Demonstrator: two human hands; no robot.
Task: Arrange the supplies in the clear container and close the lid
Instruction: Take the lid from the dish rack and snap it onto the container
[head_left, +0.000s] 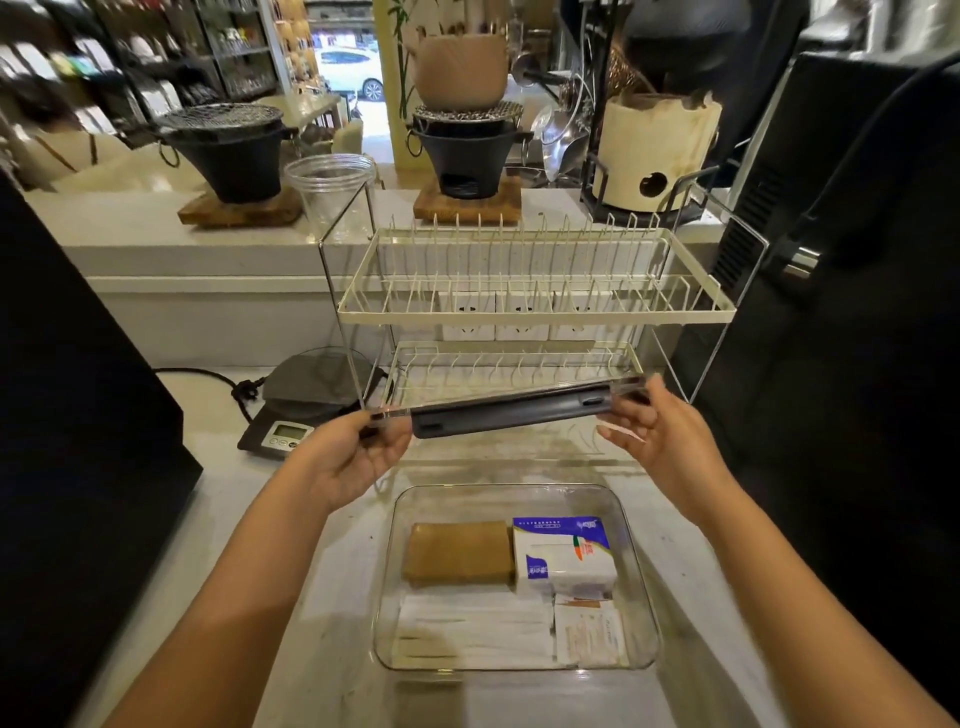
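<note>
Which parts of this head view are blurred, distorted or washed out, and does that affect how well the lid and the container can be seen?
Head view: the shelves at upper left are smeared with blur, the doorway behind is washed out, and the wide lens bows the edges. The lid, held by the left hand and right hand, stays fairly sharp; the clear container shows only faint glare, its contents readable.

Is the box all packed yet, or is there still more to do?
Packing looks done: the brown pad, the tissue pack, the white wrapped sticks and the small packets all lie inside the clear container. Right now the left hand and right hand hold the lid up by its ends, above the container. What's left is lowering the lid on and closing it.
</note>
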